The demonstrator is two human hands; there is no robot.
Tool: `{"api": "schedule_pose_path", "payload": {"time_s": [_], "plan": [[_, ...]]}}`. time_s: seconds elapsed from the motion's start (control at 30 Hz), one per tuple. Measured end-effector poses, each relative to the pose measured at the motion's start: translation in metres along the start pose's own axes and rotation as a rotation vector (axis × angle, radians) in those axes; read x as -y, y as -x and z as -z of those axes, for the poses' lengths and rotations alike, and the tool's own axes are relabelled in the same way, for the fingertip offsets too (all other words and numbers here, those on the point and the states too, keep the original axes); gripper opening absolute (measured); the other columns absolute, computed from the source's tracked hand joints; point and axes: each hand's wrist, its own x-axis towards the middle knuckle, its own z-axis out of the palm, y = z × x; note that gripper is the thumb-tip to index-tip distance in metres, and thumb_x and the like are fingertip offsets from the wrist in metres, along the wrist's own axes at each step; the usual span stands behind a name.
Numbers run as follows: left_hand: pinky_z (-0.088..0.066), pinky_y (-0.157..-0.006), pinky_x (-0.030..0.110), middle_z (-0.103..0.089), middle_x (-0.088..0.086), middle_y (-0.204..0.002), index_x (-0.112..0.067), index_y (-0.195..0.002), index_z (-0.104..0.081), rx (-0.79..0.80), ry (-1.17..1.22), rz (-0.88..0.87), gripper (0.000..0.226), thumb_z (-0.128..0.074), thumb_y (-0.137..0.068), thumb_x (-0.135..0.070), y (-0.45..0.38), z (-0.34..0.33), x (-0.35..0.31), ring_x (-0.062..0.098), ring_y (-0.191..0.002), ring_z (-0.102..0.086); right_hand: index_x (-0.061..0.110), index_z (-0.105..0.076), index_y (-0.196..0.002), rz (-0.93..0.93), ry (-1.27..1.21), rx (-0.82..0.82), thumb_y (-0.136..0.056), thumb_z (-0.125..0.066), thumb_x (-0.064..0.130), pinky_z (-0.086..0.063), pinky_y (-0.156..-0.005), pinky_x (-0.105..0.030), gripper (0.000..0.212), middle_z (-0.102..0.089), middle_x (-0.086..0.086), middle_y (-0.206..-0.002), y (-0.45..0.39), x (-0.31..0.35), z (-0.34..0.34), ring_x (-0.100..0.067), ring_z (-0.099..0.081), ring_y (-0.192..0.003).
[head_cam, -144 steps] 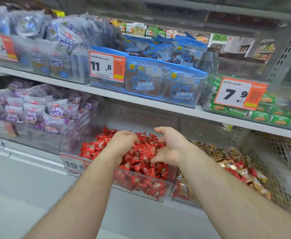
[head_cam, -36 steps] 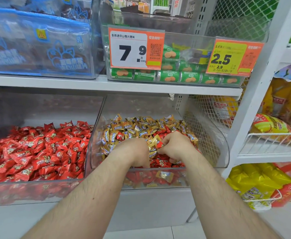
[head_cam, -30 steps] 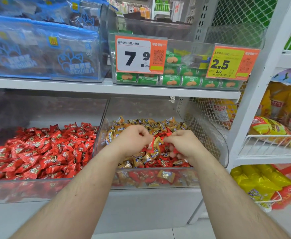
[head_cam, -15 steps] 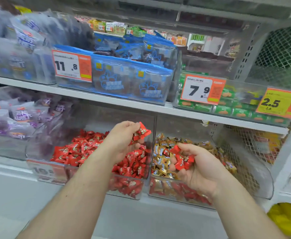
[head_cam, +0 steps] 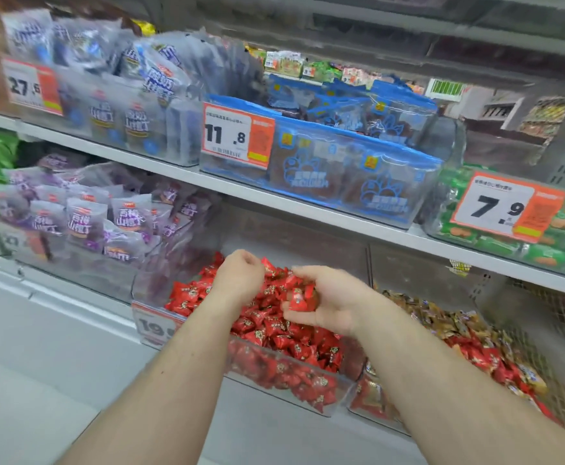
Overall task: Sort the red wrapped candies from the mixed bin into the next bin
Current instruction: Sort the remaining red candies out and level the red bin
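Observation:
The clear bin [head_cam: 328,409] of red wrapped candies [head_cam: 294,337] sits on the lower shelf, centre. To its right the mixed bin [head_cam: 371,397] holds gold-brown candies [head_cam: 442,317] with red ones [head_cam: 478,357] among them. My left hand [head_cam: 240,280] hovers over the red pile with its fingers curled, a red wrapper showing at the fingertips. Also above the red bin, my right hand [head_cam: 331,300] is cupped around a few red candies [head_cam: 299,298].
Purple snack bags [head_cam: 83,223] fill the bin to the left. The upper shelf [head_cam: 307,209] carries blue pouches [head_cam: 341,176] and price tags 11.8 [head_cam: 237,135] and 7.9 [head_cam: 505,209]. A wire mesh divider [head_cam: 549,374] borders the mixed bin's right side.
Both hands carried red candies from the mixed bin leftward and now sit low over the red bin. My view swung left with them.

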Motion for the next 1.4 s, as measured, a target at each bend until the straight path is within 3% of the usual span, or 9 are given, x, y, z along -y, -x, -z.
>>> {"api": "schedule_pose_path", "payload": {"time_s": [0.1,0.17,0.27,0.37,0.6,0.8,0.9,1.1,1.4], "plan": [[-0.033,-0.098,0.034,-0.065,-0.009,-0.113,-0.034,-0.113,-0.062,-0.057,-0.337,-0.044,0.033,-0.047,-0.09,-0.015,-0.001,0.012,0.003,0.019,-0.112,-0.056,0.018,-0.06,-0.113,0.223,0.376,-0.18,-0.094,-0.061,0.025,-0.052,-0.089,-0.044,0.02,-0.058,-0.004,-0.112,-0.022,0.007,-0.001,-0.021,-0.055,-0.098],[-0.033,-0.1,0.036,-0.067,-0.011,-0.111,-0.035,-0.102,-0.066,-0.079,-0.435,-0.092,0.036,-0.047,-0.083,-0.01,0.004,0.023,-0.001,0.018,-0.112,-0.058,0.02,-0.068,-0.108,0.395,0.779,-0.227,-0.089,-0.059,0.016,-0.05,-0.078,-0.03,0.022,-0.065,-0.001,-0.102,-0.028,0.01,0.005,-0.019,-0.06,-0.091],[-0.05,-0.074,0.029,-0.074,0.006,-0.094,-0.018,-0.082,-0.069,0.281,-0.444,-0.073,0.022,-0.053,-0.081,-0.003,0.008,0.023,-0.001,0.023,-0.084,-0.067,0.015,-0.07,-0.119,0.025,1.447,0.322,-0.09,-0.058,0.013,-0.052,-0.078,-0.031,0.03,-0.066,-0.002,-0.096,-0.023,0.008,-0.001,-0.025,-0.065,-0.089],[-0.057,-0.083,0.033,-0.071,0.009,-0.109,-0.008,-0.113,-0.068,0.599,-0.644,0.038,0.026,-0.055,-0.091,-0.01,0.007,0.016,0.002,0.022,-0.091,-0.067,0.029,-0.052,-0.142,-0.187,1.784,0.502,-0.094,-0.056,0.013,-0.049,-0.098,-0.032,0.051,-0.057,-0.002,-0.133,-0.035,0.005,-0.019,-0.023,-0.057,-0.119],[-0.031,-0.111,0.046,-0.046,0.002,-0.148,-0.037,-0.146,-0.036,0.397,-0.779,0.067,0.059,-0.04,-0.089,-0.02,-0.011,0.023,0.025,0.03,-0.135,-0.04,0.027,-0.026,-0.155,0.065,1.747,0.24,-0.093,-0.057,0.02,-0.034,-0.107,-0.029,0.07,-0.031,-0.002,-0.159,-0.085,0.015,-0.045,-0.024,-0.038,-0.139],[-0.028,-0.106,0.045,-0.051,0.003,-0.141,-0.041,-0.134,-0.05,0.177,-0.746,-0.006,0.048,-0.045,-0.09,-0.024,-0.011,0.03,0.022,0.031,-0.133,-0.035,0.024,-0.066,-0.125,0.4,1.441,-0.233,-0.081,-0.05,0.014,-0.051,-0.097,-0.034,0.048,-0.06,-0.004,-0.134,-0.108,0.024,-0.042,-0.027,-0.06,-0.117],[-0.029,-0.105,0.046,-0.049,0.005,-0.141,-0.037,-0.135,-0.05,0.188,-0.745,-0.008,0.047,-0.046,-0.09,-0.026,-0.01,0.027,0.023,0.033,-0.133,-0.032,0.042,-0.024,-0.153,0.29,1.607,-0.004,-0.082,-0.049,0.015,-0.033,-0.114,-0.041,0.08,-0.019,-0.003,-0.162,-0.111,0.011,-0.043,-0.03,-0.028,-0.145],[-0.028,-0.106,0.047,-0.053,0.0,-0.138,-0.037,-0.132,-0.052,0.224,-0.695,-0.094,0.044,-0.048,-0.09,-0.027,-0.001,0.013,0.014,0.03,-0.132,-0.035,0.043,-0.006,-0.155,0.094,1.787,0.223,-0.09,-0.043,0.011,-0.041,-0.098,-0.03,0.081,-0.021,0.001,-0.163,-0.085,0.004,-0.026,-0.024,-0.039,-0.138],[-0.05,-0.088,0.038,-0.07,-0.004,-0.094,-0.028,-0.098,-0.069,0.208,-0.376,-0.453,0.038,-0.046,-0.068,-0.019,0.039,-0.039,-0.032,0.025,-0.098,-0.06,0.029,-0.065,-0.116,0.588,1.544,-0.301,-0.086,-0.049,0.022,-0.013,-0.113,-0.044,0.034,-0.059,0.011,-0.13,0.001,-0.009,0.046,-0.021,-0.033,-0.14]]}}
